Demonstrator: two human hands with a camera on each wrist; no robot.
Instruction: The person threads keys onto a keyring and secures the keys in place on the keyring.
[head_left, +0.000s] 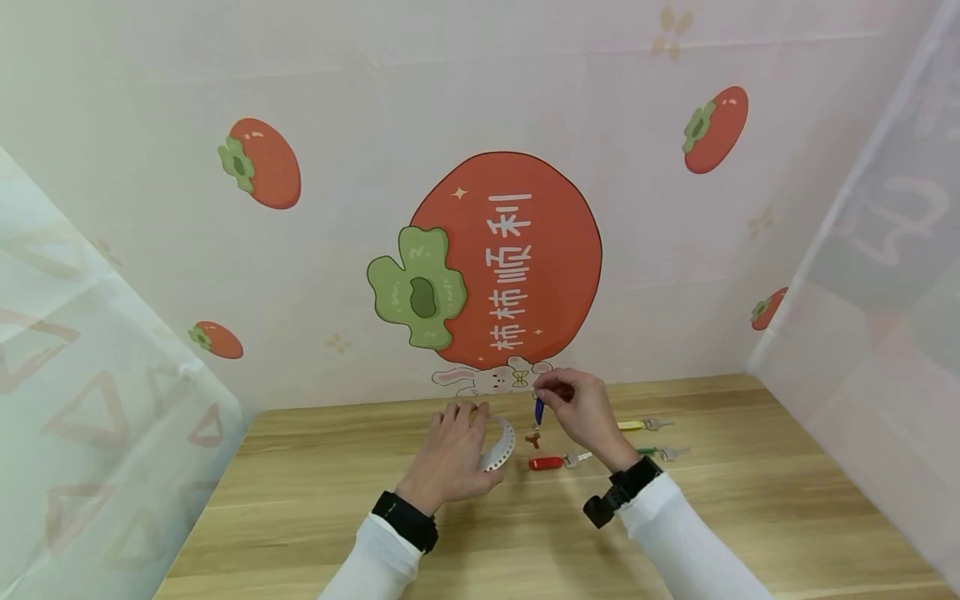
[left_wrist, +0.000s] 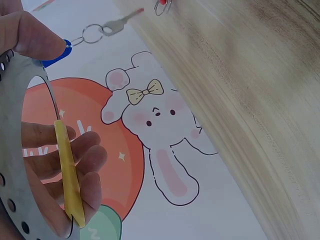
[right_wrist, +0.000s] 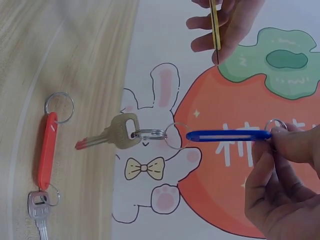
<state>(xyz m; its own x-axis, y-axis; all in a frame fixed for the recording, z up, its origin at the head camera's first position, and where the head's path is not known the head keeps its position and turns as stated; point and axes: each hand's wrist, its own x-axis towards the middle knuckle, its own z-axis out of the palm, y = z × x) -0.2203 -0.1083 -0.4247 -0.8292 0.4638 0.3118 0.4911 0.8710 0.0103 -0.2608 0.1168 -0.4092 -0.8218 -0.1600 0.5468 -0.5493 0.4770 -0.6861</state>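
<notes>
My left hand [head_left: 452,457] grips a grey curved band [head_left: 501,450] with a row of holes along it. A yellow bar [left_wrist: 69,172] spans the band's opening, with fingers curled behind it; the object's exact kind is unclear. To the right, my right hand [head_left: 581,408] pinches the small ring at the top of a blue key tag [right_wrist: 227,135]. A brownish key with a reddish tip [right_wrist: 111,134] hangs from the tag's lower ring, off the tabletop. Below it lies a red key tag [head_left: 546,463] with a silver key [right_wrist: 39,206].
Beyond my right wrist, a yellow key tag [head_left: 632,425] and a green key tag [head_left: 647,451], each with a key, lie on the wooden tabletop [head_left: 315,508]. A printed backdrop [head_left: 330,275] stands behind the table, and cloth sheets [head_left: 97,400] flank it.
</notes>
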